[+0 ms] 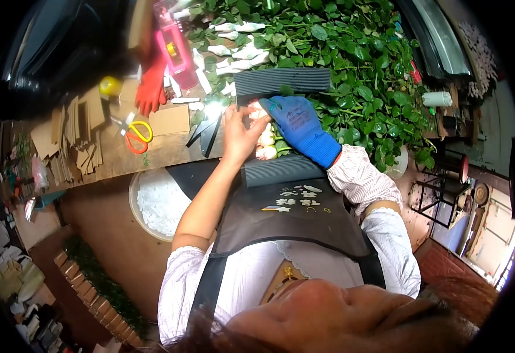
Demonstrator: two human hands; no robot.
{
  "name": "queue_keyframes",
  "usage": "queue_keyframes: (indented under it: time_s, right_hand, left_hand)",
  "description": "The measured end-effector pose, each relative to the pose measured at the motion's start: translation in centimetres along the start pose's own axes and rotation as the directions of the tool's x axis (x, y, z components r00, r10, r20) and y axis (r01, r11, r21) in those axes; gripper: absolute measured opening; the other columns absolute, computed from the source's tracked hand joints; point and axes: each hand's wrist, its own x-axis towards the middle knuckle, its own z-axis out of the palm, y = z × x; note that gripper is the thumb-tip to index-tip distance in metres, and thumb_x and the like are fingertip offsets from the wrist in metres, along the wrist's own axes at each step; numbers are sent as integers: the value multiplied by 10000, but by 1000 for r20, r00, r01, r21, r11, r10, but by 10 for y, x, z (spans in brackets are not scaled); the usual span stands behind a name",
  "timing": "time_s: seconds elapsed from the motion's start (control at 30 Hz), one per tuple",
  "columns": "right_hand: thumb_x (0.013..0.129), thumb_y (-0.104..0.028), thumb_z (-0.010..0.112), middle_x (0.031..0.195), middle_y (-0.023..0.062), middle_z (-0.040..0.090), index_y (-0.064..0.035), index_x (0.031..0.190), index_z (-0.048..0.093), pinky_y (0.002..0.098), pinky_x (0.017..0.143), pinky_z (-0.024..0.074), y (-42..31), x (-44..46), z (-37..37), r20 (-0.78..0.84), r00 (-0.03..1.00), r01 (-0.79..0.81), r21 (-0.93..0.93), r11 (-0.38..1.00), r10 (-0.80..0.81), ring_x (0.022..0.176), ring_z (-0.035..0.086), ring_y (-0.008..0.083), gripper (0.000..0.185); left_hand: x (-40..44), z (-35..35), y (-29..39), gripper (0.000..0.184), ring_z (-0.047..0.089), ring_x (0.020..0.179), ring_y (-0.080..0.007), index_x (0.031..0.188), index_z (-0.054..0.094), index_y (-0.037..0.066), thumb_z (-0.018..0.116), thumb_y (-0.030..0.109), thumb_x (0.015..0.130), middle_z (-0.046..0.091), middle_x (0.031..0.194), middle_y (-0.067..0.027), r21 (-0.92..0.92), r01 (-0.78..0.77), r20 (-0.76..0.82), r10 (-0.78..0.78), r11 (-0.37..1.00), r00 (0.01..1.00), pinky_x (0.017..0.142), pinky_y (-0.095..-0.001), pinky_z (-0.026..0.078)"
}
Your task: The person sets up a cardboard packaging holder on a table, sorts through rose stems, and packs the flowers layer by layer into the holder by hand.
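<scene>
My bare left hand (241,130) has its fingers and thumb curled round a pale pink rose head. Against the same blooms is my right hand (293,122), in a blue glove with its fingers drawn together; what they grip is hidden. More pink and cream roses (266,152) lie in a row just below my fingers, on dark ribbed wrapping (281,170). A second ribbed strip (282,81) is above my hands. Left of my left hand, dark-bladed scissors (209,133) lie on the wooden table (169,152).
Leafy stems (357,76) cover the right side, with white-wrapped buds (248,54) at their left. Further left are a pink tape dispenser (175,50), a red glove (151,88), yellow-and-orange scissors (137,135) and cardboard pieces (170,120). A white-filled tub (160,203) stands below the table edge.
</scene>
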Motion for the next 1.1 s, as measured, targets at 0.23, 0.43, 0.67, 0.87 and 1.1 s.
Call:
queue_keyframes:
  time_s: [0.23,0.43,0.67,0.87,1.1]
  right_hand:
    - [907,-112,636,1178,129,695,-125,1329,627,418,883,539,4,-16,-44,-316,948,142,355,924,-24,1033,678,328,422]
    - [925,-70,640,1218,145,701,-74,1293,662,380,939,531,-11,-43,-51,-315,934,35,552,833,169,1085,689,295,369]
    - [917,-59,661,1223,150,700,-58,1276,665,384,931,535,-13,-47,-54,-325,934,38,506,861,150,1076,690,314,359]
    - [923,-56,648,1189,146,711,-50,1266,670,368,906,540,-15,-52,-63,-305,936,36,582,812,177,1037,700,289,344]
    - [927,-185,689,1206,118,690,-31,1394,551,326,875,538,-51,-39,-55,65,986,-115,933,340,153,987,668,163,511]
  left_hand:
    - [-5,-34,-13,506,585,1099,-228,1234,580,20,792,296,867,605,1199,-114,-169,108,102,-92,980,991,969,-352,458]
    - [35,-139,-125,728,428,1364,-395,1404,472,97,763,105,737,494,1452,-144,896,-86,96,-2,435,995,1064,-572,421]
    - [67,-183,-135,882,512,1262,-346,1381,545,132,922,235,590,602,1307,-113,805,-285,369,-64,521,927,1075,-503,399]
    - [46,-183,-91,804,614,1065,-354,1303,613,59,916,381,632,670,1055,-163,749,-182,-48,326,637,944,914,-447,497]
    - [8,-127,43,761,593,965,-245,1294,546,14,908,285,682,540,1119,-111,248,-201,-138,240,948,961,865,-368,515]
